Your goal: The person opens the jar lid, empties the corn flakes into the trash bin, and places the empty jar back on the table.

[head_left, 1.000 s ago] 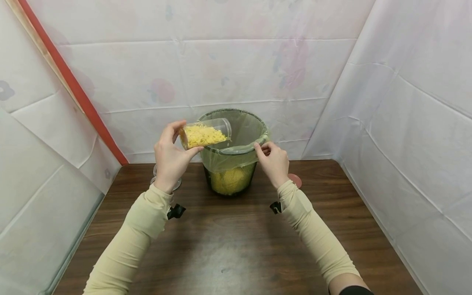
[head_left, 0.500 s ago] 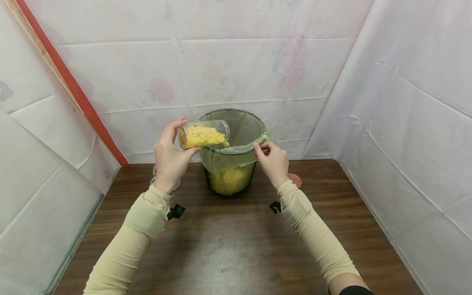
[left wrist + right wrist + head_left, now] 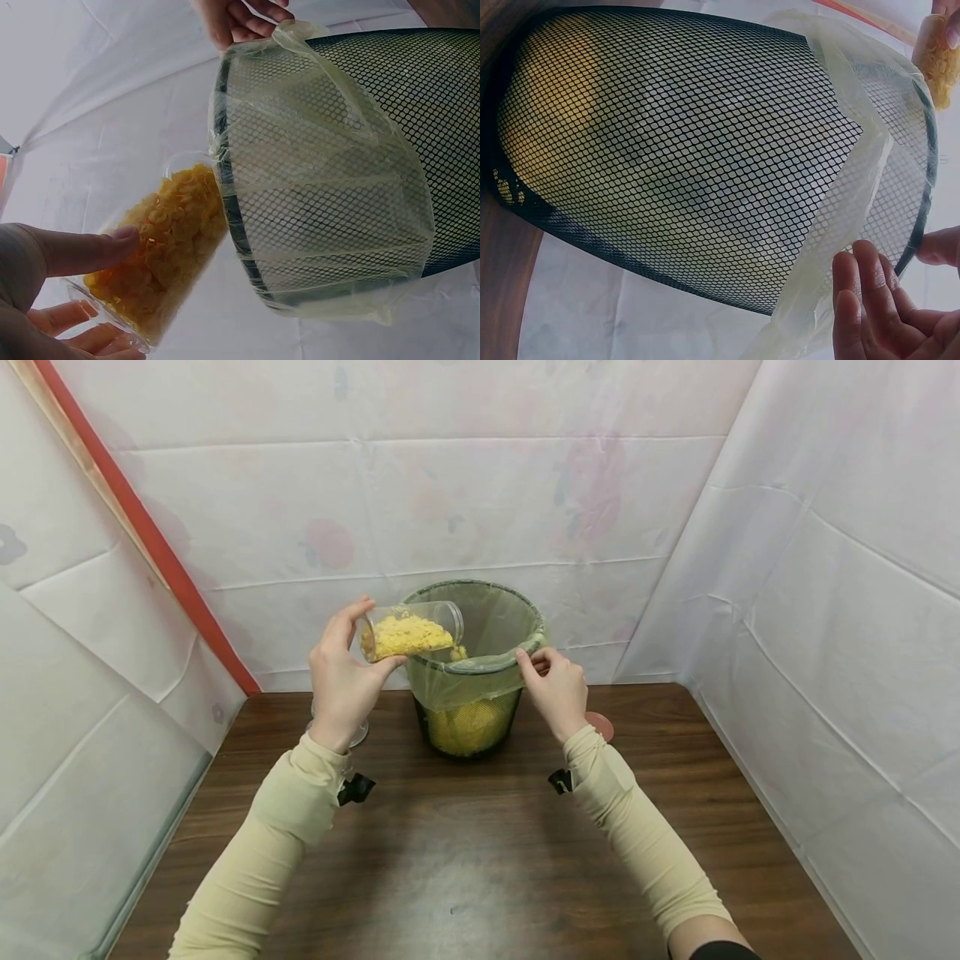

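Observation:
A clear plastic jar (image 3: pixel 408 631) partly full of yellow flakes lies tilted on its side in my left hand (image 3: pixel 341 685), thumb below and fingers round its base end. Its mouth points right, over the near left rim of a black mesh waste bin (image 3: pixel 697 165). A few flakes (image 3: pixel 458 653) are just past the mouth. A thin pale-green bin liner (image 3: pixel 322 180) is folded over the bin's rim. My right hand (image 3: pixel 557 689) holds the lined rim at the right, thumb on top and fingers outside. Yellow stuff shows through the mesh at the bin's bottom.
Behind my left wrist, a clear round object (image 3: pixel 360 732) stands on the brown wood table (image 3: pixel 465 860), mostly hidden. A reddish disc (image 3: pixel 600 725) lies behind my right wrist. White patterned sheets (image 3: pixel 480 510) hang at the back and both sides.
My left hand and the jar have shifted slightly left. Flakes have slid toward the mouth and some are spilling out. My right hand has stayed at the rim.

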`<state>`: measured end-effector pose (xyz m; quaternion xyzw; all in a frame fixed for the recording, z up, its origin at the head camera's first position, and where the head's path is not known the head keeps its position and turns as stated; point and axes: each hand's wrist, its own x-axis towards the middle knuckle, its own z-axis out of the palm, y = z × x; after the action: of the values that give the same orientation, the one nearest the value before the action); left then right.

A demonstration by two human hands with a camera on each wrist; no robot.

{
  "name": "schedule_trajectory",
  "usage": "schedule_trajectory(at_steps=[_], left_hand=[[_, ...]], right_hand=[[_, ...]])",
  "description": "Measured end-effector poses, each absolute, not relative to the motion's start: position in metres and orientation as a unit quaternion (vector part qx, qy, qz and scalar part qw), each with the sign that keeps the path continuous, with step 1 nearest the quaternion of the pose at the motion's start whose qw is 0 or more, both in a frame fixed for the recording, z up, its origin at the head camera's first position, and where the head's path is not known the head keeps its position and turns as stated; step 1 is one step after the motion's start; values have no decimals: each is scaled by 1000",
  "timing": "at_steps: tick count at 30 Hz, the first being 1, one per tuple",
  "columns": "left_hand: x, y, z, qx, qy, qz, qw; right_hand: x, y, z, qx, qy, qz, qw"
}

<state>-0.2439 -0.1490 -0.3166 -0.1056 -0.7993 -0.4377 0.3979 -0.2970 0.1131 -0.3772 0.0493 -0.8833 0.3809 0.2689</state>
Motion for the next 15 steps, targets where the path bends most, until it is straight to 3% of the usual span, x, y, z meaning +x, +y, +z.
schedule_trajectory(at_steps=[15], left_hand=[[-244, -150, -317, -103, -809, -410, 409]], right_hand=[[-297, 113, -377, 58, -881, 384, 272]])
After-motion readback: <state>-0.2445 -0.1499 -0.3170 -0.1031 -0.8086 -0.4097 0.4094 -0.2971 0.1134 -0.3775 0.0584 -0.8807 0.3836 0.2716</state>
